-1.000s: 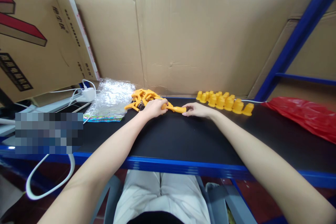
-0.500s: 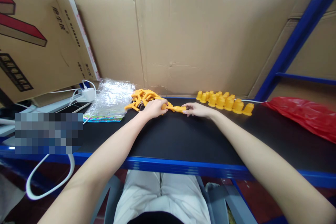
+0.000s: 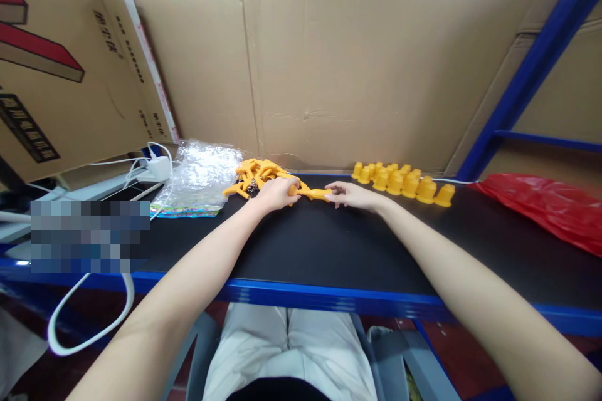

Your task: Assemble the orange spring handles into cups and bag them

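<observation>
Curled around the left end of a yellow piece [image 3: 317, 193] with the left grip [image 3: 277, 193]; pinching its right end with the right grip [image 3: 352, 195]. Stretched between both, low over the black surface [image 3: 320, 250]. Beside a heap of yellow pieces [image 3: 256, 169], just left of and beyond the left grip; near rows of yellow caps [image 3: 395, 184], right of the right grip.

yellow piece [image 3: 316, 193] partly hidden, red plastic [image 3: 540, 208] cropped right

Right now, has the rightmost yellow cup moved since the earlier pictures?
No. The rightmost yellow cup stands in the same place on the black tabletop, judged against the blue post.
</observation>
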Motion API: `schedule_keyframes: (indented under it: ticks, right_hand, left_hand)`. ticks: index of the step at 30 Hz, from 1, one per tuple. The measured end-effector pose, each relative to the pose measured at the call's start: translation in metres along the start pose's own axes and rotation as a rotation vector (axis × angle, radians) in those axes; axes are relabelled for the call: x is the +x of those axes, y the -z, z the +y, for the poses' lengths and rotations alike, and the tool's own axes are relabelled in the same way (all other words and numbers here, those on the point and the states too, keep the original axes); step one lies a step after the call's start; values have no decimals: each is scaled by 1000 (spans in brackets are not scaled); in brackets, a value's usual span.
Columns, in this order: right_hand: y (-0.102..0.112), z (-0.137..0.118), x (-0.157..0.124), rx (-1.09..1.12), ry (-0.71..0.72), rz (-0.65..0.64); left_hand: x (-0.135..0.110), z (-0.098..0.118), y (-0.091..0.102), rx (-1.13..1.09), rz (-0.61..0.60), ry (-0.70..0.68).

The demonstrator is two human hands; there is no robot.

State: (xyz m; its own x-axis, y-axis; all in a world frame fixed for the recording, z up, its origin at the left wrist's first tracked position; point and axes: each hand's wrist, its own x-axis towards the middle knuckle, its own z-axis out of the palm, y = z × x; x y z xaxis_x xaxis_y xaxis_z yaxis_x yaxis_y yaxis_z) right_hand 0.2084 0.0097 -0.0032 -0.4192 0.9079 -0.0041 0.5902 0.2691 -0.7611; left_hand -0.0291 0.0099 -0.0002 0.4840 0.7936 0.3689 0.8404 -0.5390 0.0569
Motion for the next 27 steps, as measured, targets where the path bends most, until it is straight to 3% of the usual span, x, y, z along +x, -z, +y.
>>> schedule_keyframes:
  ticks: [11,17,23,27]
  right_hand:
    - [-1,3,3,-12,35,34]
    - [3,10,7,-57,30,69]
    - [16,26,10,-100,-96,216]
    - [24,30,8,-255,-223,320]
  left_hand:
    - [-1,-1,1,-20,-12,8]
    - [-1,-2,-3,-77,93,-19]
    - [-1,-5,-9,-192,113,-93]
    - [1,-10,-15,-172,90,-125]
